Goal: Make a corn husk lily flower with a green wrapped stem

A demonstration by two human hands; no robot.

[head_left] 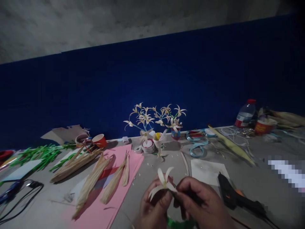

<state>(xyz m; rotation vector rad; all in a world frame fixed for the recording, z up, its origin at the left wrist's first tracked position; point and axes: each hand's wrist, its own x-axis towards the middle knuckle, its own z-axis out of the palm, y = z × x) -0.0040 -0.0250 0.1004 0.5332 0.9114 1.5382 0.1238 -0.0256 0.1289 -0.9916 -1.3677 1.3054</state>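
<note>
A pale flower with several narrow, curved petals (164,180) is held up near the bottom centre. My left hand (154,203) is closed around its underside, thumb pressed just below the middle. My right hand (202,202) pinches at the flower's right edge, fingertips meeting the left hand; what lies exactly between them is partly hidden. Something green (177,222) shows below the hands. Right of my right hand lies a black glue gun (238,198), and beyond it a white paper sheet (208,171).
Dried corn husks (94,183) lie on pink paper (124,178) to the left, near green fuzzy stems (41,156). Similar finished-looking flowers (144,117) stand in cups at the back. Blue ribbon (196,149), a plastic bottle (245,114) and a red cup (264,125) sit toward the right.
</note>
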